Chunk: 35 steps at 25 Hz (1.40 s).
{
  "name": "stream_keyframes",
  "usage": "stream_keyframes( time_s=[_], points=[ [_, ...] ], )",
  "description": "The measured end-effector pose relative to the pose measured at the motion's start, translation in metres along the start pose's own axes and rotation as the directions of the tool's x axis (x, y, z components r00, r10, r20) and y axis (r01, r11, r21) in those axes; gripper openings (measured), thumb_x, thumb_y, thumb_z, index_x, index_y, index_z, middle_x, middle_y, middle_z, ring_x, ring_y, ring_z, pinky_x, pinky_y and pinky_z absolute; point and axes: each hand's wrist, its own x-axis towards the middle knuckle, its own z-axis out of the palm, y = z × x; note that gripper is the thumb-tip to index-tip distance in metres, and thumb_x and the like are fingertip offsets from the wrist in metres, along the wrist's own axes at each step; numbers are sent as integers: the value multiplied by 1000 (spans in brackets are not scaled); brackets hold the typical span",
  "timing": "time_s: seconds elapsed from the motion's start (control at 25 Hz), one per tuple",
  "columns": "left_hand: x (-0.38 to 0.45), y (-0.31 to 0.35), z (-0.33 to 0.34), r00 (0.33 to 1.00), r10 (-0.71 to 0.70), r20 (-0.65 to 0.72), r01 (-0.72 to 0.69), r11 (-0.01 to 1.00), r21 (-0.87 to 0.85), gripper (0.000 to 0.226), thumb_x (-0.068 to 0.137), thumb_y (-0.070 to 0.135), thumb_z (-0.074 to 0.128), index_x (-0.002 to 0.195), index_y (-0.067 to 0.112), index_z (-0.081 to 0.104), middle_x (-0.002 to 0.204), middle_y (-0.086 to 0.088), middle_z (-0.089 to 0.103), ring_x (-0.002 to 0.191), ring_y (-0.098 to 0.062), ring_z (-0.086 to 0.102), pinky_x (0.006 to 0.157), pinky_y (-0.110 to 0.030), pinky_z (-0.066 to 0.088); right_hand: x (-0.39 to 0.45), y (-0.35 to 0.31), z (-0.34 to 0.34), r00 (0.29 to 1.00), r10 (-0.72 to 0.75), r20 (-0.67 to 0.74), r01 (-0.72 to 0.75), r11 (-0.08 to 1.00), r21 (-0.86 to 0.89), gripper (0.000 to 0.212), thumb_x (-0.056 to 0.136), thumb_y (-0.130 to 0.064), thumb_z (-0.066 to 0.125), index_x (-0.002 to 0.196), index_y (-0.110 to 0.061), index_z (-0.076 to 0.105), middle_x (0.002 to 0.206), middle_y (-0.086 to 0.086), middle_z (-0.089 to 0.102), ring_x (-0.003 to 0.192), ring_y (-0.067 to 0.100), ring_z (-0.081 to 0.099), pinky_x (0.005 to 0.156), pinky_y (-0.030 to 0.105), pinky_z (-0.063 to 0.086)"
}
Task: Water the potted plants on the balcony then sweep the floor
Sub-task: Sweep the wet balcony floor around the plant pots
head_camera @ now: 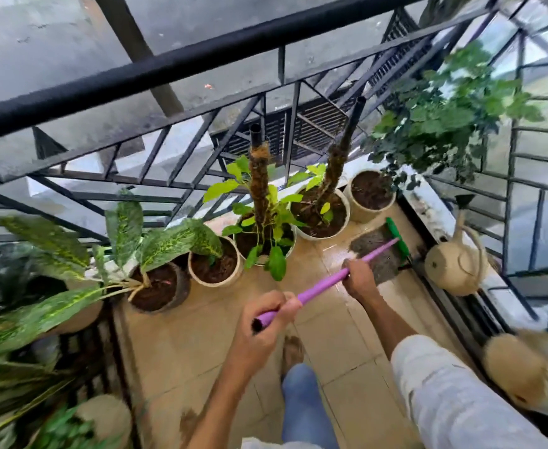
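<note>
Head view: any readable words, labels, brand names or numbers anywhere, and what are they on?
None can be read. The broom, watering can, pots and railing show no print, and the frame is motion-blurred, so any small markings would be lost.

Open tiled floor runs up the frame's centre, bare at lower centre. A row of potted plants blocks the upper edge, the railing right behind them. Big leaves crowd the left side. On the right, the ledge carries a watering can. The broom head fills the upper-right corner of the floor.
</note>
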Motion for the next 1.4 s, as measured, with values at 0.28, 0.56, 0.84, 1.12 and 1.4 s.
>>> stream_keyframes(
  time_s=[0.28,0.56,0.84,1.12,1.4],
  points=[
    [-50,30,-49,979,198,-41,-199,979,-34,41,95,17,64,57,17,50,57,-2,43,52,-27,38,54,-36,32,-57,-66,49,988,-147,49,138,979,148,20,103,-9,63,111,7,72,110,28,74,109,38,69,93,45,50],
    [-169,83,-209,916,276,-291,-309,948,-74,37,82,18,64,45,21,59,46,-4,47,47,-20,43,57,-48,40,-198,-229,152,937,-339,87,331,939,96,28,100,-11,61,124,2,66,123,24,70,120,36,63,97,42,42],
    [-265,141,-333,823,308,-477,-453,863,-225,53,88,21,61,49,26,26,43,9,24,40,-10,16,48,-34,16,-320,-387,241,820,-537,196,536,842,64,30,103,-30,61,117,-9,77,119,17,77,118,38,66,93,41,50],
    [-282,149,-392,849,362,-385,-457,869,-191,53,76,33,73,49,25,28,45,2,15,38,-13,15,46,-34,15,-348,-425,268,783,-554,282,544,830,122,27,99,-25,63,102,-3,77,103,26,76,97,45,71,77,44,56],
    [-196,96,-335,938,236,-254,-323,860,-394,44,80,18,61,52,31,30,46,5,18,38,-15,18,48,-28,21,-279,-314,210,904,-370,213,346,928,140,29,100,-25,62,117,-6,75,116,21,75,111,42,69,95,46,58]
  ],
)
